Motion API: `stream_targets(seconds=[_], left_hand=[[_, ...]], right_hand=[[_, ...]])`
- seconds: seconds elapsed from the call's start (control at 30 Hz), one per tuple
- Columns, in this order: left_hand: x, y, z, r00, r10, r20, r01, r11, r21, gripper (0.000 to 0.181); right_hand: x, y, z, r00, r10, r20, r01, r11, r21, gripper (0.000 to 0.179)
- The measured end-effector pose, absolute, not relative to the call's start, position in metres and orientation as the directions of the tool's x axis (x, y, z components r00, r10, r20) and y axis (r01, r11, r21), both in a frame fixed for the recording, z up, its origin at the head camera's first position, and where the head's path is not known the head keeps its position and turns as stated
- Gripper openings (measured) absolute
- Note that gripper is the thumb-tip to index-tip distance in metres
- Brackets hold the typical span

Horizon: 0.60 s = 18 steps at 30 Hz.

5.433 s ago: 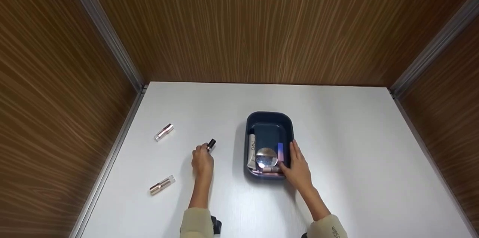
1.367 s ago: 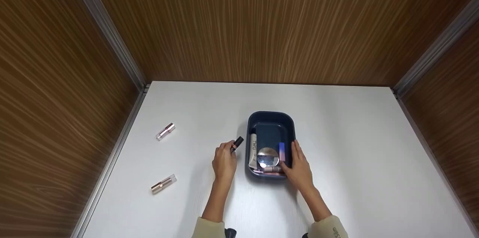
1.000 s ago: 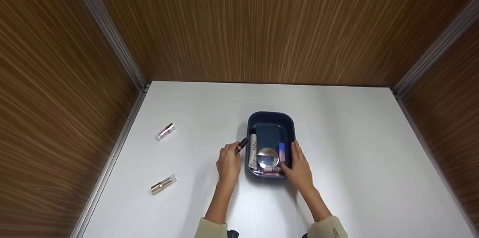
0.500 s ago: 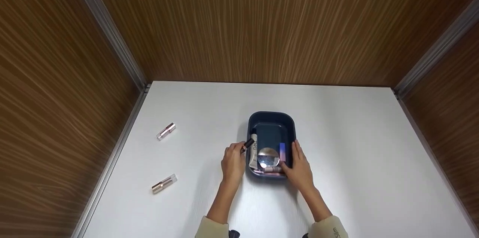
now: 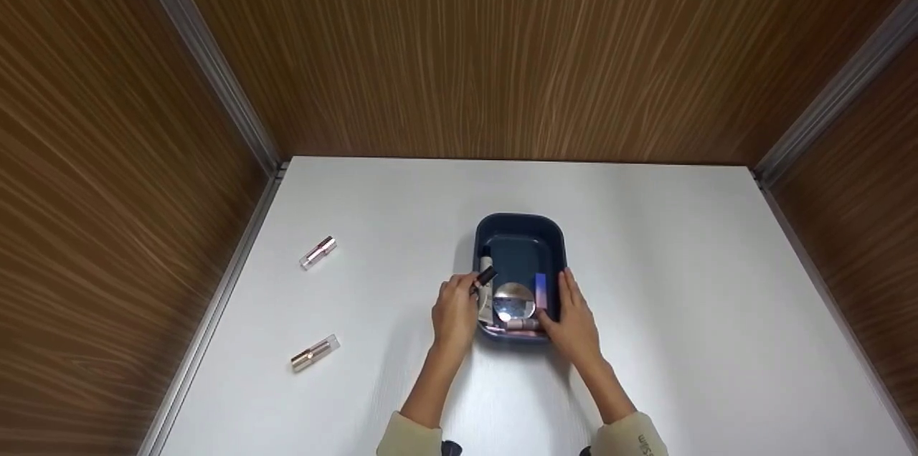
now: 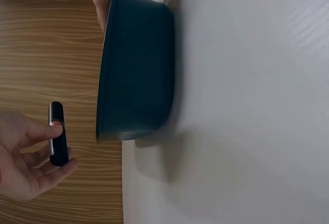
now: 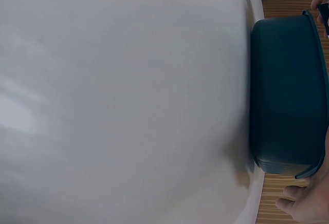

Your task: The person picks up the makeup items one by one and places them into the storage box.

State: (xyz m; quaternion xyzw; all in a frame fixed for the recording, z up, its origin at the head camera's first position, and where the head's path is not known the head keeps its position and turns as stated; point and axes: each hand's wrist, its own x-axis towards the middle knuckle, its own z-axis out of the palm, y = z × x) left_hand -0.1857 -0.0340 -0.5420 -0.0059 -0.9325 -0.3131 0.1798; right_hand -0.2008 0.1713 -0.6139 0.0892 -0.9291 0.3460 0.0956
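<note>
My left hand [image 5: 454,312] pinches a black lipstick [image 6: 57,136] with a reddish band between thumb and fingers. In the head view the lipstick's end overlaps the left side of a dark blue bin [image 5: 520,217]; the left wrist view shows it above rim height. My right hand [image 5: 574,330] holds the bin's right wall, thumb over the rim and fingers along the outside. Inside the bin lie a white squeeze tube [image 5: 485,309], partly hidden by my left hand, a round mirrored compact [image 5: 514,300], a blue-and-pink slim box [image 5: 541,290] and a pinkish tube [image 5: 521,325].
Two clear-capped metallic lipsticks lie on the white table [image 5: 681,284] at the left: one farther back [image 5: 318,253], another lipstick [image 5: 315,353] nearer the front. Wood-grain panels [image 5: 502,47] enclose the back and both sides.
My left hand has carried the black lipstick from the table on the left rightward to the bin's left rim. My right hand has stayed on the bin, which stands in the same place.
</note>
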Motion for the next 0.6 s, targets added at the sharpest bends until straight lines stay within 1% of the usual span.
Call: stream_targets(seconds=[0.27, 0.6], left_hand=[[-0.184, -0.027, -0.545, -0.947, -0.078, 0.312, 0.124, 0.806, 0.578, 0.030], [-0.184, -0.012, -0.550, -0.956, -0.034, 0.293, 0.140, 0.821, 0.554, 0.033]], right_hand=[[-0.201, 0.170, -0.613, -0.966, -0.104, 0.236, -0.232, 0.746, -0.624, 0.074], [-0.202, 0.170, -0.615, -0.960, -0.093, 0.265, -0.243, 0.747, -0.618, 0.075]])
